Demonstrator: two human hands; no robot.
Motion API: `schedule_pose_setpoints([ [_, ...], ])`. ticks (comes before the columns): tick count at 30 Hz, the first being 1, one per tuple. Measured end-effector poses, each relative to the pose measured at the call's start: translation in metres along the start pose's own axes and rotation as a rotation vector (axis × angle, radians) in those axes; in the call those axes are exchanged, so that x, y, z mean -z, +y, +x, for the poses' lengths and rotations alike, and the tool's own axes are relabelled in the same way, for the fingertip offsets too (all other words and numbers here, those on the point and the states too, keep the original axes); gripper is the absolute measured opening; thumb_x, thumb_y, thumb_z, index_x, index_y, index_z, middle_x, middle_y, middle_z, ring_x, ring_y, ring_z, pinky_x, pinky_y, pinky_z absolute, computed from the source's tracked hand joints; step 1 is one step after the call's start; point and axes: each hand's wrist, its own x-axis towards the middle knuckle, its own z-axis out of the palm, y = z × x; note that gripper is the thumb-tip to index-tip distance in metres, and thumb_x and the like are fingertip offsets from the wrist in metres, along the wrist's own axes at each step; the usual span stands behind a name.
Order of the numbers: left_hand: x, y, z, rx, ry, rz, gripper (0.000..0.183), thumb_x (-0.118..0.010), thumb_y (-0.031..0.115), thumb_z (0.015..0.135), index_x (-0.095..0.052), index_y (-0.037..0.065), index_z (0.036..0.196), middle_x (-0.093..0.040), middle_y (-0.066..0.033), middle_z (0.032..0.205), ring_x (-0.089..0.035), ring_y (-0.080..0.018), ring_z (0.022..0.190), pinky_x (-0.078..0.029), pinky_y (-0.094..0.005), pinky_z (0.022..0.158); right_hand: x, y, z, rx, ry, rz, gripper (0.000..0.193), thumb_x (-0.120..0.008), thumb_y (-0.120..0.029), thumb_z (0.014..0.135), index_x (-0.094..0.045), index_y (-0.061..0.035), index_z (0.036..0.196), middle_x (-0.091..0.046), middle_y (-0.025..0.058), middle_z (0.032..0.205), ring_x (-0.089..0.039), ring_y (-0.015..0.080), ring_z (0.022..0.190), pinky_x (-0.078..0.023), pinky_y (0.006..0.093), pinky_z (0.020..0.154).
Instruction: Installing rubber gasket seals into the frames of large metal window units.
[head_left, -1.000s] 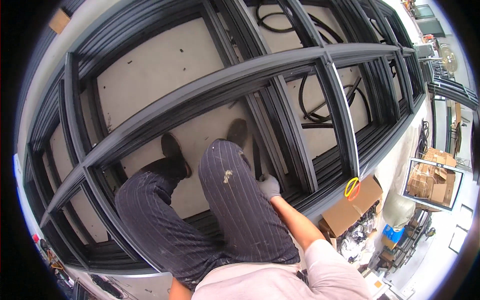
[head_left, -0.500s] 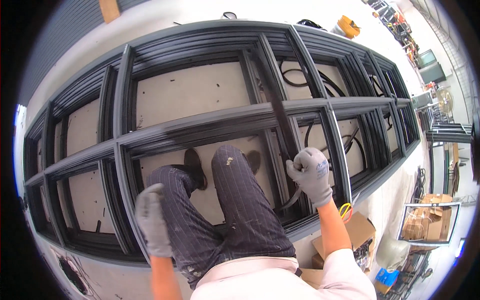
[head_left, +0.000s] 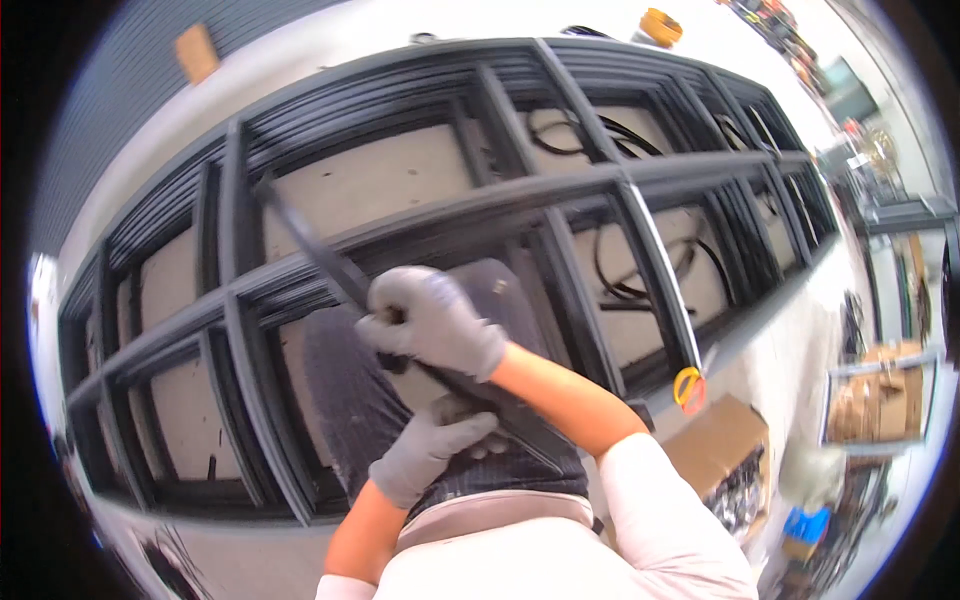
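Observation:
A long, narrow black strip (head_left: 318, 250) slants across my lap, its far end over the dark grey metal frame (head_left: 235, 200) and its near end by my waist. My gloved right hand (head_left: 430, 322) is closed around the strip near its middle. Just below, my gloved left hand (head_left: 430, 450) has its fingers curled at the nearer part of the strip; some fingertips are hidden and blurred. The frame is a large grid of stacked bars lying around my legs, and I am inside one of its openings.
Black cables or hoses (head_left: 640, 285) coil within the right-hand openings of the frame. Yellow and orange ring handles (head_left: 688, 390) sit at the frame's near right edge. Beside them stands an opened cardboard box (head_left: 715, 445). A yellow bucket (head_left: 660, 27) is beyond the far edge.
My right hand has swung the black strip leftward from the right side of the frame, tilting it across my lap. My left hand has come in from the left to meet it.

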Motion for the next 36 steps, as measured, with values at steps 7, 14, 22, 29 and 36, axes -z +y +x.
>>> schedule_pose_setpoints([
  [7, -0.014, -0.045, 0.008, -0.100, 0.293, -0.354, 0.028, -0.065, 0.015, 0.090, -0.059, 0.009, 0.117, -0.067, -0.0040, 0.107, -0.064, -0.0148, 0.091, -0.052, -0.0294, 0.075, 0.009, 0.025, -0.056, -0.185, -0.012, 0.151, 0.032, -0.073, -0.026, 0.081, -0.067, -0.0030, 0.103, -0.067, 0.0151, 0.096, -0.065, 0.0286, 0.090, -0.051, 0.0357, 0.083],
  [14, -0.003, 0.002, 0.014, -0.450, 0.611, -0.260, 0.023, -0.062, 0.011, 0.094, -0.059, 0.003, 0.115, -0.068, -0.0129, 0.108, -0.066, -0.0173, 0.096, -0.055, -0.0288, 0.081, 0.221, 0.081, -0.258, -0.994, 0.844, -0.728, 0.044, -0.063, -0.020, 0.083, -0.059, 0.0042, 0.120, -0.066, 0.0224, 0.106, -0.063, 0.0277, 0.097, -0.048, 0.0371, 0.089],
  [22, -0.001, 0.019, 0.004, -0.658, 0.738, -0.288, 0.022, -0.060, 0.014, 0.096, -0.059, 0.004, 0.116, -0.065, -0.0147, 0.113, -0.065, -0.0196, 0.101, -0.055, -0.0320, 0.086, 0.246, 0.151, -0.406, -1.381, 0.662, -1.119, 0.046, -0.069, -0.024, 0.078, -0.061, -0.0020, 0.118, -0.065, 0.0250, 0.106, -0.064, 0.0397, 0.098, -0.050, 0.0451, 0.085],
  [29, 0.022, 0.023, -0.020, -0.733, 0.784, -0.323, 0.023, -0.060, 0.015, 0.096, -0.059, 0.005, 0.116, -0.065, -0.0151, 0.113, -0.065, -0.0199, 0.100, -0.057, -0.0325, 0.084, 0.269, 0.197, -0.459, -1.452, 0.836, -0.937, 0.043, -0.072, -0.010, 0.075, -0.063, 0.0009, 0.115, -0.068, 0.0183, 0.105, -0.067, 0.0291, 0.093, -0.053, 0.0387, 0.080],
  [36, 0.032, 0.012, -0.038, -0.725, 0.835, -0.416, 0.023, -0.061, 0.015, 0.095, -0.059, 0.003, 0.115, -0.066, -0.0147, 0.110, -0.066, -0.0193, 0.098, -0.057, -0.0298, 0.084, 0.322, 0.201, -0.487, -1.510, 1.088, -0.104, 0.025, -0.066, -0.007, 0.086, -0.063, -0.0010, 0.111, -0.064, 0.0090, 0.081, -0.062, 0.0166, 0.063, -0.050, 0.0313, 0.053],
])
